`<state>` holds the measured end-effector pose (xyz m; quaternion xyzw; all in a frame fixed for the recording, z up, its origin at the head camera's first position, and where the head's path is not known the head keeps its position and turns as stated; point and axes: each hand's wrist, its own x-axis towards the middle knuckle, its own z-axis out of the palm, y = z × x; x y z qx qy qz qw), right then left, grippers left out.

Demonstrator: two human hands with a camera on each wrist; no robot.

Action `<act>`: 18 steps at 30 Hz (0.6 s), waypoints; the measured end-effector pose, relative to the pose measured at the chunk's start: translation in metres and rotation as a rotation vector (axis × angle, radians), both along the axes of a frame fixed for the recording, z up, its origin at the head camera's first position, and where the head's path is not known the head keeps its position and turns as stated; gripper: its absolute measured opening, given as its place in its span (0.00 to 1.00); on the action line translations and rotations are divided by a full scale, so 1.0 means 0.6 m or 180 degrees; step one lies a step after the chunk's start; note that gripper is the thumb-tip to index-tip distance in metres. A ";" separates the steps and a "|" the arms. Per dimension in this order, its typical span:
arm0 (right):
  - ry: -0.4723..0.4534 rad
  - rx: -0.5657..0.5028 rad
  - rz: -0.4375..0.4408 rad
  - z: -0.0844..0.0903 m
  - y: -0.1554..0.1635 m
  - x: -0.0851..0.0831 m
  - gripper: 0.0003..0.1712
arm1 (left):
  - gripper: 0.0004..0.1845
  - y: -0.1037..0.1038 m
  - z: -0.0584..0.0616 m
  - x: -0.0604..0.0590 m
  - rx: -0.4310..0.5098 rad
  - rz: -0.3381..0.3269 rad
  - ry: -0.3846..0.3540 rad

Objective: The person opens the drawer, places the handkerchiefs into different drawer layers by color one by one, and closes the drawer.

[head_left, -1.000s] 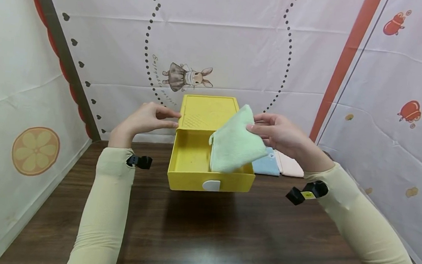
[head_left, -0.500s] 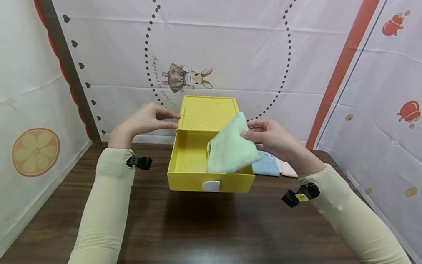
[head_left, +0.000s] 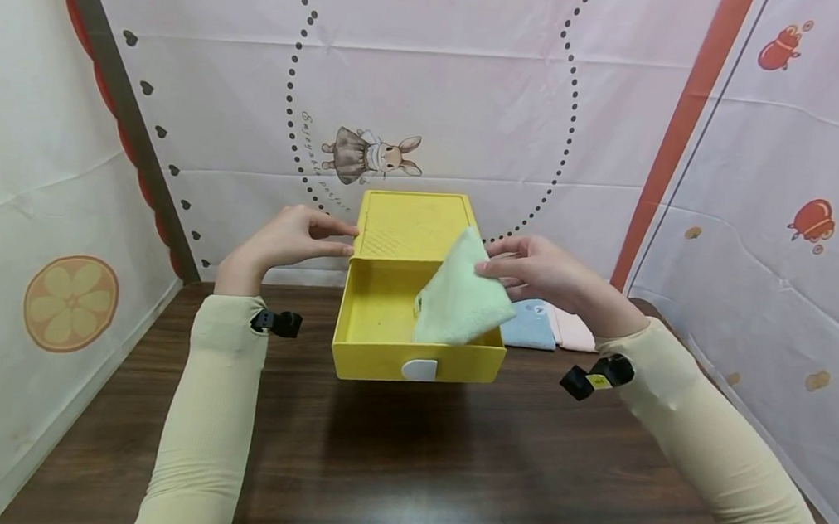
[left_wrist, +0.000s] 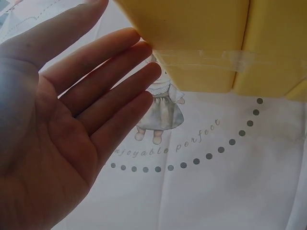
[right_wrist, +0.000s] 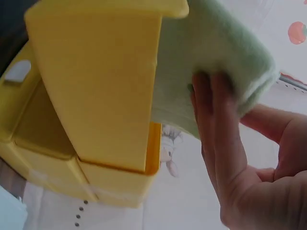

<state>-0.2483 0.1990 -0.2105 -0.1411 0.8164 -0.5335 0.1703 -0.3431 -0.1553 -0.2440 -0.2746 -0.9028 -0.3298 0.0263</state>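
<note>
Wrist view alone shows right hand [right_wrist: 230,158] fingers flat under the cloth [head_left: 461,295], pinching it; cloth slants down-left into the drawer [head_left: 378,312]; left hand [head_left: 290,238] flat, fingers straight against the box [head_left: 411,224].

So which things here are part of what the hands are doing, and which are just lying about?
In use:
- green cloth, pinched by the right hand over the open drawer
- yellow drawer box, with the left hand touching its side with straight fingers

Lying about:
- blue cloth and pink cloth, folded on the table
</note>
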 end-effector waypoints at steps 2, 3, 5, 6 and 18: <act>0.0044 0.0168 -0.0008 0.002 0.002 -0.001 0.24 | 0.23 0.000 0.000 0.000 0.0004 0.0000 0.0004; 0.0063 0.0226 0.0007 0.002 0.004 -0.001 0.24 | 0.23 0.000 0.000 0.000 0.0006 -0.0001 0.0003; 0.0093 0.0315 0.0032 0.003 0.007 -0.002 0.23 | 0.23 0.000 0.000 0.000 0.0004 -0.0003 0.0004; 0.0098 0.0340 0.0045 0.002 0.008 -0.003 0.23 | 0.23 0.000 0.000 0.000 0.0006 -0.0006 0.0001; 0.0158 0.0633 0.0008 -0.002 0.002 -0.005 0.20 | 0.23 0.001 0.002 0.003 -0.0002 0.0004 -0.0031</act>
